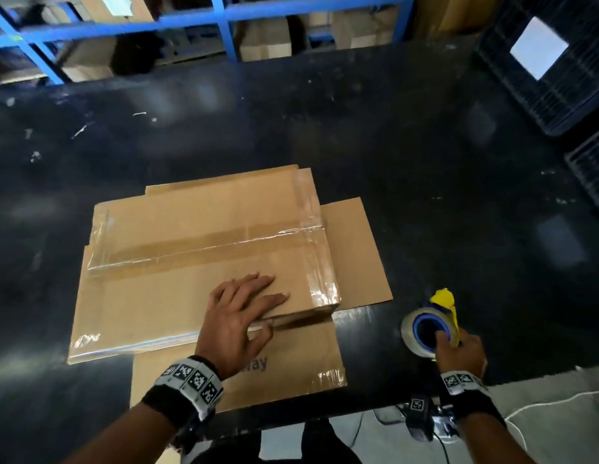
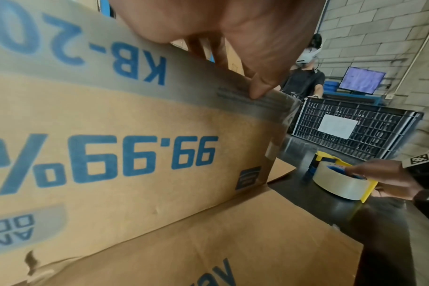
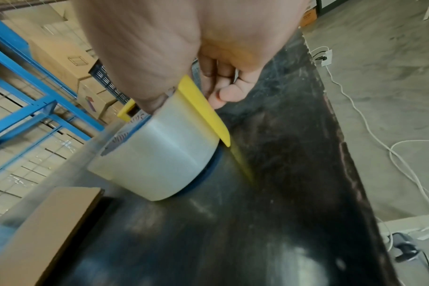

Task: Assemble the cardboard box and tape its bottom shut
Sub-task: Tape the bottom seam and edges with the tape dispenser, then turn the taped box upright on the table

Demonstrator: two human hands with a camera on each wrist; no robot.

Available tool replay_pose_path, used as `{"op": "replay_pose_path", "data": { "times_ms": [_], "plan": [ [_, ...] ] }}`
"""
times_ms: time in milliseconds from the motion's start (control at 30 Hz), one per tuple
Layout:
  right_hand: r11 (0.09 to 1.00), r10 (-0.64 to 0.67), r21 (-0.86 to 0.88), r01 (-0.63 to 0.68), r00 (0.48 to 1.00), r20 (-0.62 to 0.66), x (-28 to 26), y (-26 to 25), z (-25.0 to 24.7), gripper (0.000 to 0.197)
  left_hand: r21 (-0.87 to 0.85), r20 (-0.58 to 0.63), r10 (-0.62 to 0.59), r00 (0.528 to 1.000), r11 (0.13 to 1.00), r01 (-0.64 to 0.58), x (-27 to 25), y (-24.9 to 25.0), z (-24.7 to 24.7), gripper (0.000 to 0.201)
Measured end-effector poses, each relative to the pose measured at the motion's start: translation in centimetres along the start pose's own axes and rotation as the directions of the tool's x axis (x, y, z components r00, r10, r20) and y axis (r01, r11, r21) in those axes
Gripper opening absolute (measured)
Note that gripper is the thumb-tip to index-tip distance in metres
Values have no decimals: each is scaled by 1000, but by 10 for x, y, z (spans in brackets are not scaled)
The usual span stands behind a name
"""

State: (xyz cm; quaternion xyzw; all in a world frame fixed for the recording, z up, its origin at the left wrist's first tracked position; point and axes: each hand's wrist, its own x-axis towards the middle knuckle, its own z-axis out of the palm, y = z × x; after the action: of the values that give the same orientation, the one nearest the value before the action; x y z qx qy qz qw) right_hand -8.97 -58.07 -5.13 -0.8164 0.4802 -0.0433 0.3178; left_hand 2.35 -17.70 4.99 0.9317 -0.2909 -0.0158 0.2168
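The cardboard box (image 2: 125, 174) side reads, upside down, "KB-20" and "99.99%" in blue print.

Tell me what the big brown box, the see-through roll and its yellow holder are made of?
The box looks like brown cardboard: matte, with creased flaps and printed blue letters. The roll seems to be clear plastic packing tape, glossy and see-through on a blue core. The yellow holder gripped by the right hand looks like smooth hard plastic, though I can't be sure.
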Motion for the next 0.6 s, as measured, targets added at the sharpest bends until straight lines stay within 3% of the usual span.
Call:
{"op": "replay_pose_path", "data": {
  "times_ms": [133, 200, 267, 333, 400, 500, 600],
  "plan": [
    [1000, 25, -20, -24, 996, 81, 9, -1, -2, 23, -16, -21, -12, 1000, 1000, 12, 0, 3, 0, 52],
    [1000, 15, -8, -15, 996, 83, 15, 1, -5, 49, -41, -21, -30, 999, 999, 29, 1, 5, -2, 51],
    [1000, -1, -3, 1, 1000, -5, 17, -11, -16, 70, -107, -21, -41, 999, 994, 39, 2, 8, -7, 50],
    [994, -107, -18, 106, 987, -123, 13, -43, -30, 68, -210, -31, -73, 997, 976, 65, 4, 11, -18, 53],
    [972, -228, 26, 235, 961, -154, 7, -87, -41, 61, -300, -74, -154, 985, 946, 125, 6, 10, -35, 53],
    [934, -341, 112, 340, 940, -8, 0, -165, -42, 61, -285, -171, -288, 942, 930, 232, 9, -15, -69, 55],
    [890, -453, 129, 438, 882, 130, -13, -240, -23, 68, -207, -210, -421, 882, 901, 381, 10, -62, -107, 64]
  ]
}}
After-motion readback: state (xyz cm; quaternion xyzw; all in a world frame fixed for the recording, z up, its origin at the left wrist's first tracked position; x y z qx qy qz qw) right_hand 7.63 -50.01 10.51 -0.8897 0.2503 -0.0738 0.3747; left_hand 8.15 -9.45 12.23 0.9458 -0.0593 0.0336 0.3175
